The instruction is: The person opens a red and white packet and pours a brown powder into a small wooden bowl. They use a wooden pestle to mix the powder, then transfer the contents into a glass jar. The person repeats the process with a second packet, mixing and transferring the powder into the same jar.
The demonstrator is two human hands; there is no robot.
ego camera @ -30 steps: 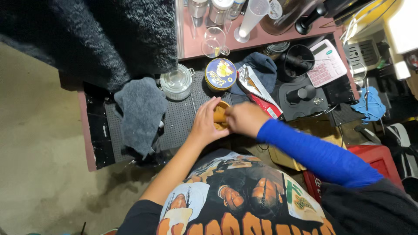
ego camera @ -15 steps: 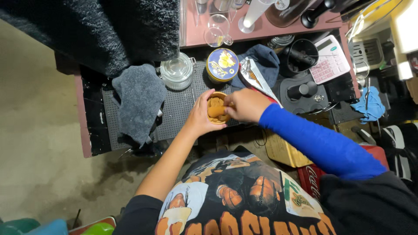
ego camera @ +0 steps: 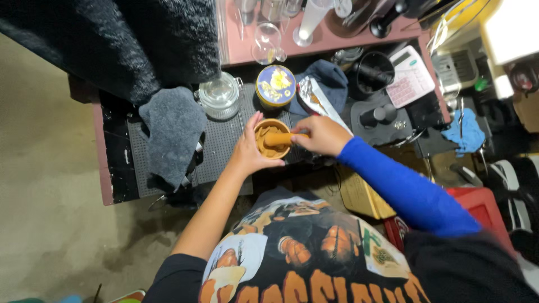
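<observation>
While my left hand point(ego camera: 247, 152) curls around the near side of the bowl point(ego camera: 272, 138), fingers wrapped against its wall and thumb up by the rim, my right hand point(ego camera: 323, 136) is closed around the handle of a brush point(ego camera: 283, 137) whose thick head lies inside the bowl. That bowl is small, round and orange-brown, and it sits on the black mat point(ego camera: 222, 148) at the front edge of the bench, just in front of me. Behind it, close by, stands a round tin point(ego camera: 275, 85) with a blue and yellow lid. Left of the tin is a glass jar point(ego camera: 220, 96), and further left a grey cloth point(ego camera: 171, 132) hangs over the mat's edge. Right of the tin lies a foil packet point(ego camera: 314, 100) on a blue rag point(ego camera: 331, 78). A pink calculator point(ego camera: 411, 84) rests well off to the right. My right arm wears a blue sleeve point(ego camera: 407, 188).
</observation>
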